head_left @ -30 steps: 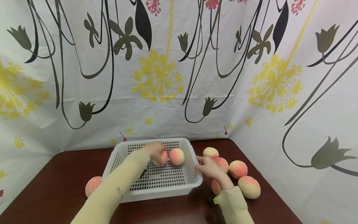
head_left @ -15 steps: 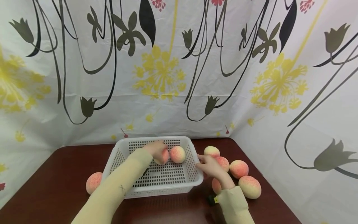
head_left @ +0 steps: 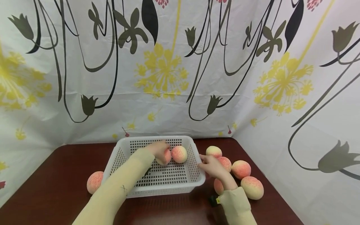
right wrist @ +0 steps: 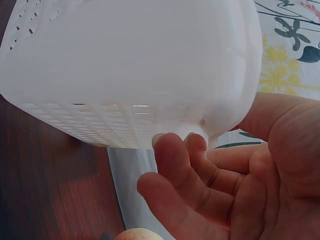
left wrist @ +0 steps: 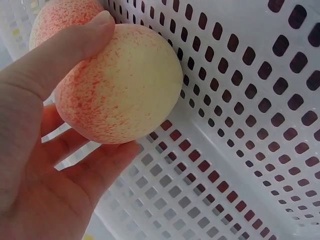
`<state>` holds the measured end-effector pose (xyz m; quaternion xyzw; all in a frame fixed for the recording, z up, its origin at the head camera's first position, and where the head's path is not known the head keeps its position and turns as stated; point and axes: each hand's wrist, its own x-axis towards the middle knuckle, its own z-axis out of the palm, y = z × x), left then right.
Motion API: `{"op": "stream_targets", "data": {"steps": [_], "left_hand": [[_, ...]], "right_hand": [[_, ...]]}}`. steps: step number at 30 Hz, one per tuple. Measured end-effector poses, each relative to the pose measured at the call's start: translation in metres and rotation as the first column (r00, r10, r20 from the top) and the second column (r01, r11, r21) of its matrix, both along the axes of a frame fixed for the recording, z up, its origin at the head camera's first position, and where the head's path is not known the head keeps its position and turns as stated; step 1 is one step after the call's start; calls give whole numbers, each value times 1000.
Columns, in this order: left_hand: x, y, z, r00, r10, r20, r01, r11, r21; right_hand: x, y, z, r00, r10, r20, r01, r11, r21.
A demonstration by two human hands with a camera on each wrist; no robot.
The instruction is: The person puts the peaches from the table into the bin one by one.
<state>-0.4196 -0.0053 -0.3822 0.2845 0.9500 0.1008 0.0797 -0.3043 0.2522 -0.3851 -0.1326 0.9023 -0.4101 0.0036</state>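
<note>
A white perforated plastic basket [head_left: 157,189] stands on the table. Inside it, toward the back, my left hand [head_left: 156,148] grips a pink and cream peach [head_left: 167,157]. In the left wrist view, the thumb lies over the top of that peach [left wrist: 135,80] and the fingers curl beneath it. Touching it is a second peach [head_left: 179,154], also in the basket. My right hand [head_left: 212,167] holds the basket's right end by its rim. Seen from the right wrist, its fingers [right wrist: 172,160] curl below the rim, and the thumb is mostly hidden behind the basket's corner.
Several peaches [head_left: 241,169] lie right of the basket, partly behind my right hand. One more peach [head_left: 95,182] sits at its left, beside my left sleeve. A flower-printed white curtain [head_left: 166,122] borders the dark red table [head_left: 70,165] at the back and right.
The head view has shifted slightly, so the basket appears a little higher. Both hands keep their hold, and the peaches stay in the same places.
</note>
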Motion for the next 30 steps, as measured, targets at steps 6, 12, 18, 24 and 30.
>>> {"op": "stream_targets", "data": {"steps": [6,12,18,24,30], "left_hand": [[0,2,0,999,-17,-32,16,999,-33],[2,0,-1,1000,1,-11,-1,1000,-14],[2,1,0,998,-40,-55,37,998,-55],[4,3,1,995,-35,-89,24,992,-121],[5,0,1,999,-11,-40,8,997,-78]], "right_hand": [[-3,1,-2,1000,3,12,-3,1000,-5],[-5,1,-3,1000,11,16,-11,1000,-8],[-2,0,1,1000,1,3,-1,1000,0],[1,0,4,1000,-8,-4,8,1000,6],[1,-1,4,1000,-12,15,12,1000,-4]]}}
